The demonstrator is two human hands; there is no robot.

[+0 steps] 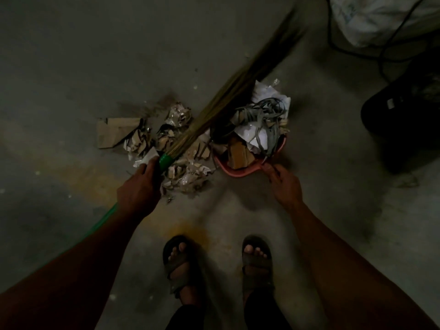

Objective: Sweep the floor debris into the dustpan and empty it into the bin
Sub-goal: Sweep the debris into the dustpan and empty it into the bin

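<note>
A pile of torn cardboard and crumpled paper (166,144) lies on the concrete floor (71,67), just left of a red dustpan (238,171) that is already heaped with paper, cardboard and grey straps. The right hand (283,181) pinches the near rim of the dustpan. The left hand (140,184) is wrapped around the green handle of a broom (228,91), whose blurred straw bristles slant up to the far right over the pile. Near, two sandalled feet (219,263) stand side by side. At far right sit a white sack (381,17), black cables (390,46) and a dark object (404,120).
</note>
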